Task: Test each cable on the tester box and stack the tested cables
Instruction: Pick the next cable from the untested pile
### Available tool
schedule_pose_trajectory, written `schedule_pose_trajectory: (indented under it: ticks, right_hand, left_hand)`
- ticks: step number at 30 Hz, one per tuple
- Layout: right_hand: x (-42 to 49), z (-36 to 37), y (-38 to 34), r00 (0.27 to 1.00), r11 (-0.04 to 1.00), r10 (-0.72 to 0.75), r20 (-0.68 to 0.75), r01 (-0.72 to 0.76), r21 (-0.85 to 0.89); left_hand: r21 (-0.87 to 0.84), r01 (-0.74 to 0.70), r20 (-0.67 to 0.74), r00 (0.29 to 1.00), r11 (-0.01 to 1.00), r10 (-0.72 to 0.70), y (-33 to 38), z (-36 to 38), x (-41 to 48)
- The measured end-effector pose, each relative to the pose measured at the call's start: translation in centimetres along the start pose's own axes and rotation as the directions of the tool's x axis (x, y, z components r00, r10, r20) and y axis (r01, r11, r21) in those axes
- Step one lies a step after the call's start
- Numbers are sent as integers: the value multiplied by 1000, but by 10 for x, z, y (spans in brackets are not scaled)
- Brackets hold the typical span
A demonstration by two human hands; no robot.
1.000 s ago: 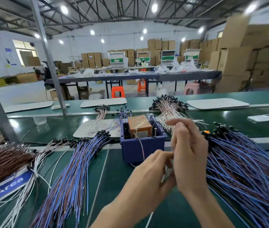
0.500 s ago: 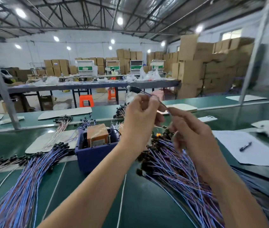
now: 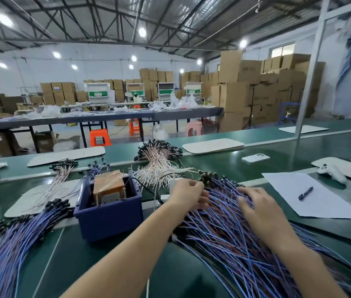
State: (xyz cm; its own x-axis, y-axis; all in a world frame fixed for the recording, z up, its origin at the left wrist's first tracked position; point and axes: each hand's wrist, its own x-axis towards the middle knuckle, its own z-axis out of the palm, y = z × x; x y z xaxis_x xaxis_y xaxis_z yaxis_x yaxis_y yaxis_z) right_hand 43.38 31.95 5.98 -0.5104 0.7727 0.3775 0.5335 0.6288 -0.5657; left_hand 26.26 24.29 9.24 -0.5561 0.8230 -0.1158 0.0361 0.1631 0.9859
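right pile of cables [image 3: 245,244]: thin blue and violet wires, some reddish-brown, each tipped with a small black connector; fanned over the green bench [image 3: 97,265] to the right of the blue bin [image 3: 110,220], black tips at the far end

left pile of cables [image 3: 19,239]: same colours and black tips, lying left of the bin, blurred at the near edge

tester box [image 3: 109,186]: orange-brown block with a pale label, standing inside the blue bin

left hand [image 3: 188,195]: at the far end of the right pile, just beside the black tips, fingers curled into the wires; whether it grips one cannot be told

right hand [image 3: 256,206]: lying on the same pile, fingers spread and relaxed, holding nothing

white sheet [image 3: 325,207]: right of the pile, with a dark pen [image 3: 305,192] on it
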Motion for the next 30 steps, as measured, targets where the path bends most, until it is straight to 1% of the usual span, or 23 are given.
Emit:
schedule_pose_trajectory:
  ticks: [2,4,6,8,10,11,14,15,16,18,19,21,24,27,30]
  right_hand:
    - [-4,18,-19,993,993,-107,-58,110,46]
    - [-8,41,-45,971,968,-227,-70,233,92]
    - [-14,69,-76,942,928,-330,-56,335,161]
    - [-22,102,-106,909,882,-416,-9,406,238]
    - [-33,138,-133,882,848,-465,75,420,322]
    - [-38,156,-145,868,838,-480,124,412,357]
    - [-54,205,-169,828,842,-492,269,374,389]
    - [-58,218,-173,817,851,-483,315,353,389]
    - [-62,229,-176,806,861,-471,359,330,388]
    - [-66,246,-176,783,876,-452,427,299,378]
    - [-66,250,-175,772,880,-448,451,291,376]
    - [-64,255,-173,765,877,-436,473,245,413]
    - [-60,256,-169,782,850,-406,473,133,510]
    - [-56,257,-166,814,805,-331,478,-21,593]
    - [-55,258,-165,818,771,-295,494,-101,629]
  left_hand:
    - [132,-96,99,992,987,83,-13,-26,-12]
    - [264,-162,215,971,951,106,-25,-60,-29]
    - [388,-174,294,954,905,57,-36,-99,-47]
    - [490,-107,293,955,865,-47,-50,-139,-64]
    - [563,-27,230,965,826,-125,-66,-177,-82]
    - [612,-8,181,975,791,-130,-75,-197,-91]
    - [771,16,0,1000,636,-24,-102,-250,-115]
    - [783,40,-64,998,620,15,-110,-266,-122]
    - [770,68,-126,991,634,46,-117,-279,-128]
    - [719,124,-252,963,684,91,-128,-303,-134]
    - [708,152,-323,938,690,126,-131,-313,-134]
    - [708,202,-450,868,676,212,-135,-331,-128]
    - [706,275,-553,790,653,266,-137,-351,-108]
    - [745,361,-584,759,561,287,-139,-362,-84]
    - [785,434,-594,732,443,335,-142,-366,-61]
